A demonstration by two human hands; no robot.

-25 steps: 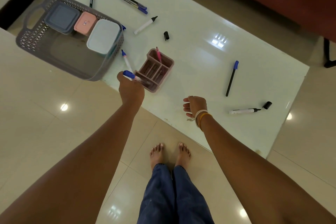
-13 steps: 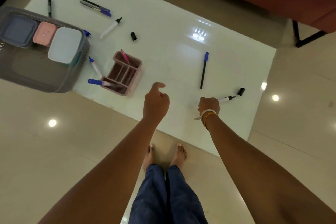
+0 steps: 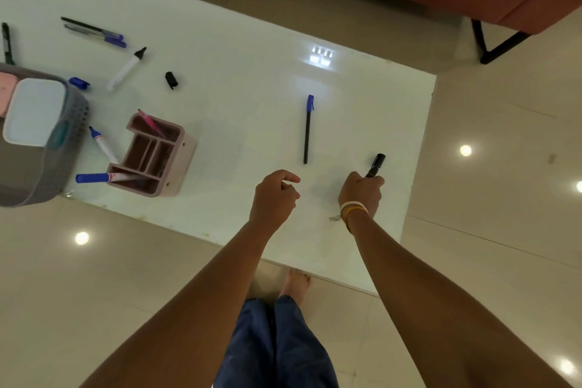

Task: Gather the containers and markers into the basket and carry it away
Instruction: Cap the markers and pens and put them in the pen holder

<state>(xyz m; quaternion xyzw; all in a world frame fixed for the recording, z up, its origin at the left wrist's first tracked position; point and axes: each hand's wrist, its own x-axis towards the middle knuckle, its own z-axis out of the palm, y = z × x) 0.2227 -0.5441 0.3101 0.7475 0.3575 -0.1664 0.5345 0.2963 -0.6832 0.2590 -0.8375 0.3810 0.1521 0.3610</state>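
the right hand (image 3: pixel 360 194) has its fingers wrapped round a black marker (image 3: pixel 374 165) at the counter's (image 3: pixel 239 79) right end, and the left hand (image 3: pixel 274 198) hangs beside it with fingers loosely curled on nothing. the basket (image 3: pixel 47 164) sits at the left edge with a white box (image 3: pixel 31 110) inside. a pink holder (image 3: pixel 154 156) stands just beside it, and a blue pen (image 3: pixel 307 129) lies near the hands.
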